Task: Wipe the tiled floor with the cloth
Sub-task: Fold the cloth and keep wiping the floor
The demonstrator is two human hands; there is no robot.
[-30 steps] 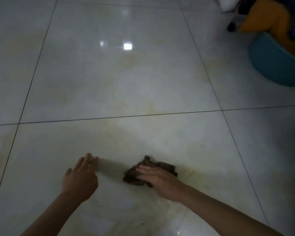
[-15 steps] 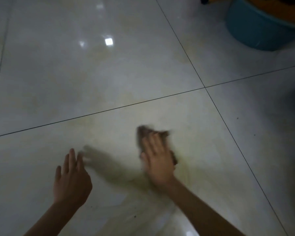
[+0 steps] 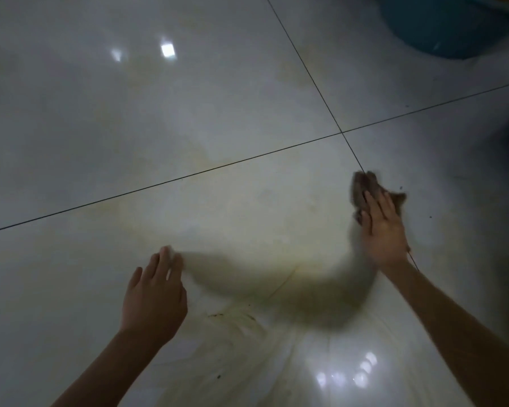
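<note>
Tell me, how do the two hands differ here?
The right hand presses flat on the cloth; the left hand has only bare floor beneath it. The right hand reaches farther out, to a grout line; the left hand sits nearer the person. Both are palm down with fingers straight.

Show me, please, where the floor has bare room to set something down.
The large tile beyond the grout line, ahead of the left hand, is bare; so is the streaked stretch between the hands. Crowded: where the right hand presses the cloth, and by the blue tub.
</note>
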